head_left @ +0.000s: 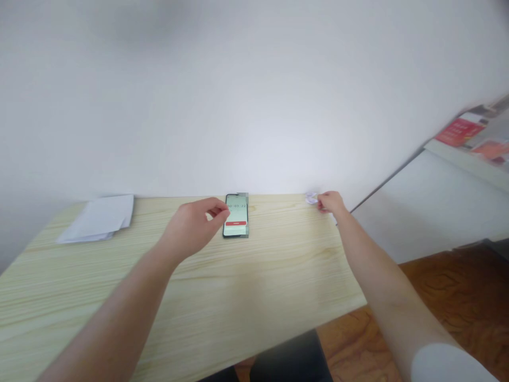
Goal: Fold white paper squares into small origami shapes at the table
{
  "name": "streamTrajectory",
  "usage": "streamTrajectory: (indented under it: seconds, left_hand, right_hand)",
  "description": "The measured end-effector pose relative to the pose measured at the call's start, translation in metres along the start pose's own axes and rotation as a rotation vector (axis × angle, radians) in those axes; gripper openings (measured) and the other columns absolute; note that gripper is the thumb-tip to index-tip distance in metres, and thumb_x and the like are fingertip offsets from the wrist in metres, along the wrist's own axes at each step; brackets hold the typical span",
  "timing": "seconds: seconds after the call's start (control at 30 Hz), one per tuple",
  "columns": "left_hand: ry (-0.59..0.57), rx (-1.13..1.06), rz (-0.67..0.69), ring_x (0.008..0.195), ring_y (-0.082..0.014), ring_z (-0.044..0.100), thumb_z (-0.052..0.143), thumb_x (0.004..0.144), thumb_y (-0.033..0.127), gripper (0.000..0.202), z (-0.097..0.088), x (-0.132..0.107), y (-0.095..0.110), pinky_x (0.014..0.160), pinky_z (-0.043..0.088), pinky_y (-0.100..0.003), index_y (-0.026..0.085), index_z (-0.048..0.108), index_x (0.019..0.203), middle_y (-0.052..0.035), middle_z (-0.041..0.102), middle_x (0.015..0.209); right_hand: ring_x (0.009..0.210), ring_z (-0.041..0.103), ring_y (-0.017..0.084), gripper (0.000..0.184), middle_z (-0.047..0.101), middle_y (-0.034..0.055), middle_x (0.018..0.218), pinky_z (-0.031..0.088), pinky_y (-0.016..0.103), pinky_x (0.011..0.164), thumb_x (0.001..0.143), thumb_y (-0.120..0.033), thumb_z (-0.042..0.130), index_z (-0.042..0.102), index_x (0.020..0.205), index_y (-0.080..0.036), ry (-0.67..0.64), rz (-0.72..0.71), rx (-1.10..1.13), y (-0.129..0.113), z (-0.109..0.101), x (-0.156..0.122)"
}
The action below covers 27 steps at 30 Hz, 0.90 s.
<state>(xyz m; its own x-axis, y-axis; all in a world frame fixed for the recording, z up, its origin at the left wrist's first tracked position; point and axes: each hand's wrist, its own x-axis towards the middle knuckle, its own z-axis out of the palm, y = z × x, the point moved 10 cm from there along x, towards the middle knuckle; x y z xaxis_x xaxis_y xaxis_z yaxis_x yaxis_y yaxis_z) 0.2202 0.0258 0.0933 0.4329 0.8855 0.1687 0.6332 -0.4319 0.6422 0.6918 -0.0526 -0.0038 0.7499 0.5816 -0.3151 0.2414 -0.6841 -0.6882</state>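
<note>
My left hand point(199, 225) hovers above the table beside the phone point(236, 215). Its thumb and fingers come together in a loose pinch, and I see nothing between them. The phone lies face up near the wall, its lit screen showing a timer with a red bar. At the table's back right, my right hand point(331, 202) has its fingers closed together. They are at the right edge of a small crumpled-looking white and pale purple thing point(311, 198). Blur hides its kind and whether the fingertips grip part of it.
A stack of white paper sheets point(105, 217) lies at the back left of the light wooden table point(254, 286). A white wall rises behind. To the right stands a white unit point(429, 196) with red packets point(461, 131) on top. Wooden floor point(445, 297) shows below.
</note>
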Motion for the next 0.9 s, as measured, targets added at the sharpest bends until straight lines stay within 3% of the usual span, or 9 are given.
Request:
streamTrajectory:
  seconds: [0.17, 0.27, 0.33, 0.43, 0.53, 0.63, 0.77, 0.9]
  left_hand:
    - [0.170, 0.087, -0.162, 0.082, -0.0240, 0.069, 0.066, 0.084, 0.048, 0.025, -0.034, -0.018, -0.083, 0.079, 0.052, -0.035, 0.030, 0.076, 0.097, 0.0004, 0.079, 0.100]
    - [0.277, 0.203, -0.206, 0.089, -0.0265, 0.068, 0.065, 0.084, 0.045, 0.026, -0.061, -0.031, -0.131, 0.090, 0.053, -0.041, 0.029, 0.077, 0.101, -0.0017, 0.077, 0.107]
    - [0.338, 0.255, -0.182, 0.106, -0.0293, 0.066, 0.064, 0.083, 0.038, 0.024, -0.079, -0.041, -0.154, 0.102, 0.049, -0.042, 0.027, 0.076, 0.101, -0.0042, 0.075, 0.114]
    - [0.333, 0.279, -0.235, 0.124, -0.0302, 0.060, 0.066, 0.079, 0.031, 0.035, -0.094, -0.055, -0.187, 0.113, 0.042, -0.042, 0.023, 0.073, 0.113, -0.0070, 0.071, 0.128]
    - [0.330, 0.290, -0.271, 0.129, -0.0299, 0.056, 0.068, 0.074, 0.028, 0.047, -0.101, -0.066, -0.204, 0.116, 0.040, -0.040, 0.021, 0.071, 0.121, -0.0077, 0.067, 0.135]
    - [0.348, 0.281, -0.305, 0.128, -0.0298, 0.058, 0.066, 0.076, 0.027, 0.048, -0.103, -0.074, -0.211, 0.113, 0.043, -0.039, 0.019, 0.071, 0.124, -0.0099, 0.067, 0.135]
    - [0.386, 0.255, -0.364, 0.121, -0.0297, 0.062, 0.064, 0.081, 0.031, 0.047, -0.107, -0.080, -0.217, 0.107, 0.047, -0.038, 0.019, 0.071, 0.126, -0.0115, 0.069, 0.132]
    - [0.395, 0.239, -0.409, 0.112, -0.0313, 0.066, 0.063, 0.085, 0.039, 0.044, -0.108, -0.081, -0.225, 0.098, 0.051, -0.040, 0.021, 0.073, 0.124, -0.0124, 0.073, 0.123]
  right_hand:
    - [0.106, 0.068, 0.024, 0.035, 0.065, 0.0110, 0.127, 0.059, 0.044, 0.090, 0.099, -0.036, 0.064, 0.062, 0.128, -0.016, 0.114, -0.120, 0.006, -0.006, -0.018, -0.016]
    - [0.078, 0.068, 0.017, 0.027, 0.073, 0.0073, 0.089, 0.055, 0.032, 0.076, 0.096, -0.028, 0.062, 0.067, 0.117, -0.011, 0.211, -0.274, 0.002, -0.020, -0.020, -0.045]
    - [0.068, 0.065, 0.015, 0.026, 0.070, 0.0025, 0.073, 0.050, 0.028, 0.071, 0.093, -0.026, 0.059, 0.069, 0.112, -0.013, 0.226, -0.395, 0.016, -0.030, -0.004, -0.074]
    - [0.062, 0.061, 0.016, 0.024, 0.067, -0.0004, 0.064, 0.046, 0.027, 0.068, 0.087, -0.032, 0.061, 0.073, 0.101, -0.016, 0.153, -0.564, 0.036, -0.042, 0.048, -0.132]
    - [0.056, 0.058, 0.016, 0.025, 0.065, -0.0014, 0.061, 0.045, 0.028, 0.064, 0.087, -0.038, 0.060, 0.073, 0.096, -0.018, 0.039, -0.681, 0.055, -0.045, 0.104, -0.195]
    - [0.056, 0.057, 0.017, 0.027, 0.063, -0.0013, 0.062, 0.045, 0.028, 0.061, 0.089, -0.040, 0.056, 0.072, 0.097, -0.019, -0.028, -0.758, 0.056, -0.043, 0.140, -0.247]
    - [0.058, 0.058, 0.017, 0.021, 0.063, -0.0013, 0.062, 0.044, 0.029, 0.063, 0.088, -0.034, 0.056, 0.072, 0.091, -0.020, -0.064, -0.838, -0.006, -0.045, 0.160, -0.285]
    - [0.060, 0.058, 0.019, 0.021, 0.063, -0.0005, 0.062, 0.043, 0.030, 0.065, 0.087, -0.032, 0.054, 0.072, 0.092, -0.021, -0.031, -0.877, -0.093, -0.049, 0.164, -0.292]
